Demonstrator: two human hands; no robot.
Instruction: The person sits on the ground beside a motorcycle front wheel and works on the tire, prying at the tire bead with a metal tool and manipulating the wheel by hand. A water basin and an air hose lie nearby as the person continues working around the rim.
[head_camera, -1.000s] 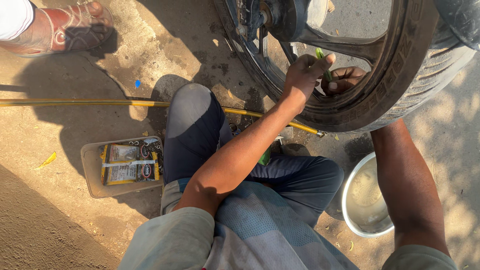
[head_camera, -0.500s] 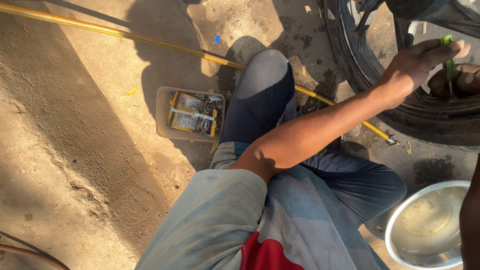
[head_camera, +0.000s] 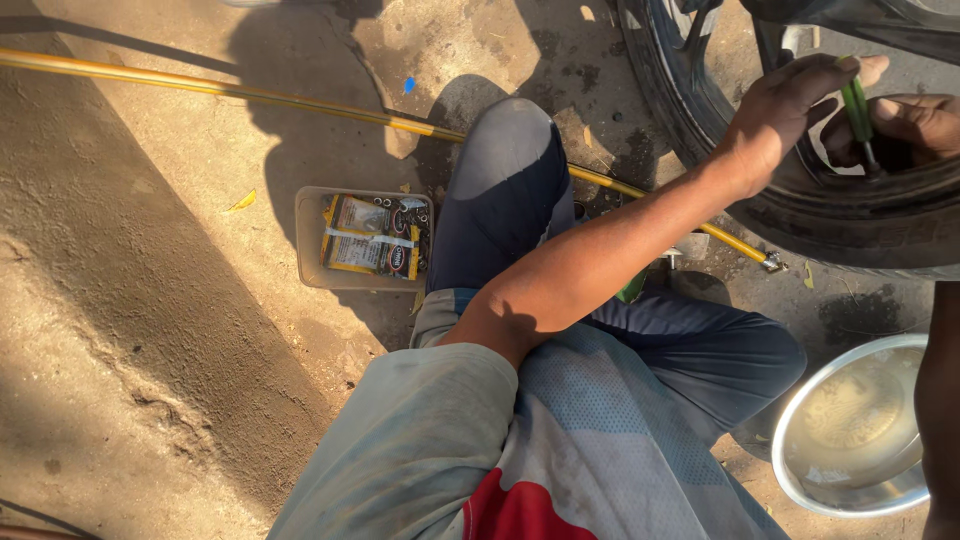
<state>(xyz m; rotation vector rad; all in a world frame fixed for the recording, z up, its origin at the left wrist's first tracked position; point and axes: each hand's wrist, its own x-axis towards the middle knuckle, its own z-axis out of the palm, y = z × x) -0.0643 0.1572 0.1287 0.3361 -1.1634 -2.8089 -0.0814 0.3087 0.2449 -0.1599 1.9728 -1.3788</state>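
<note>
My left hand reaches up to a black tyre at the top right, fingers closed round a green-handled tool. The tool's metal shaft points down at the tyre's inner edge. My right hand is just right of the tool, fingers curled on the tyre's rim beside the shaft. Whether it also grips the tool I cannot tell. My right forearm runs down the right edge. My knee in dark trousers is bent under my left arm.
A long yellow hose lies across the ground and ends in a metal fitting by the tyre. A shallow tray with patch packets sits left of my knee. A steel bowl of water stands at the lower right.
The camera view has swung and come closer, so the tray and hose sit nearer the middle. Both hands stay at the tyre with the green tool.
</note>
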